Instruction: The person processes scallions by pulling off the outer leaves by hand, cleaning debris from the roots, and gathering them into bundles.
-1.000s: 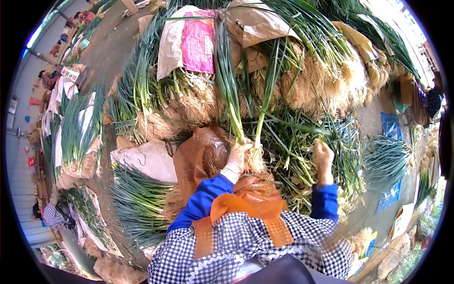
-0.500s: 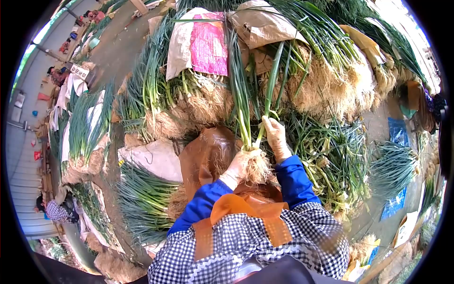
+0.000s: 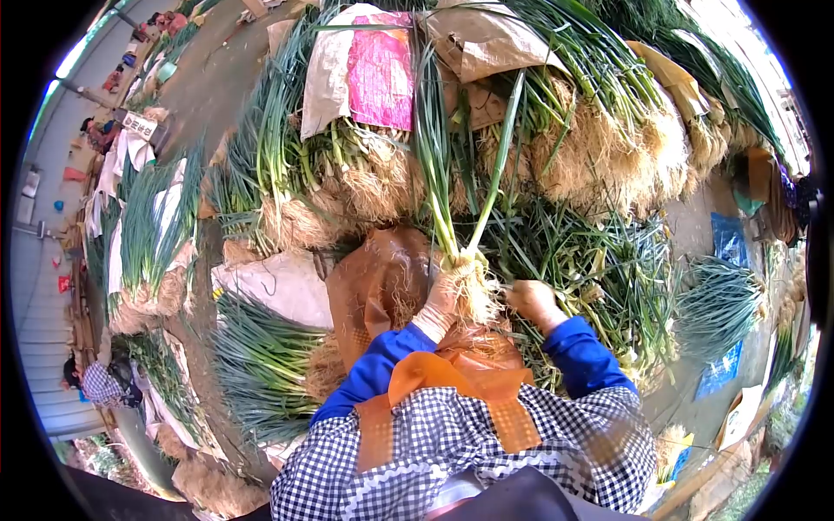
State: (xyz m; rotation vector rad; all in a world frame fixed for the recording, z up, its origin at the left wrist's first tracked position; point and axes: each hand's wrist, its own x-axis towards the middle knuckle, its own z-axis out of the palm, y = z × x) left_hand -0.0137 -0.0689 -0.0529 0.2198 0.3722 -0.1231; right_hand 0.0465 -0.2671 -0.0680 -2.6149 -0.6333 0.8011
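My left hand (image 3: 441, 298) is wrapped round a small bunch of green onions (image 3: 446, 233) just above their shaggy pale roots (image 3: 477, 297). The long green leaves point away from me, and one stalk leans off to the right. To the right of the roots, my right hand (image 3: 536, 302) is apart from the bunch with its fingers curled closed; whatever they may hold is too small to make out. Below it lies a heap of stripped leaves and trimmings (image 3: 599, 286). A brown apron (image 3: 382, 269) covers my lap under the bunch.
Large root-on onion bundles (image 3: 599, 156) lie ahead, partly under sacks (image 3: 382, 78). A pile of onions (image 3: 269, 365) rests at my left beside a white sack (image 3: 278, 291). Another bundle (image 3: 721, 300) is on the floor at right. A person (image 3: 106, 384) sits far left.
My right hand has left the stalk and moved down and to the right, its fingers now curled. The stalk it held leans further right. My left hand keeps its grip on the bunch.
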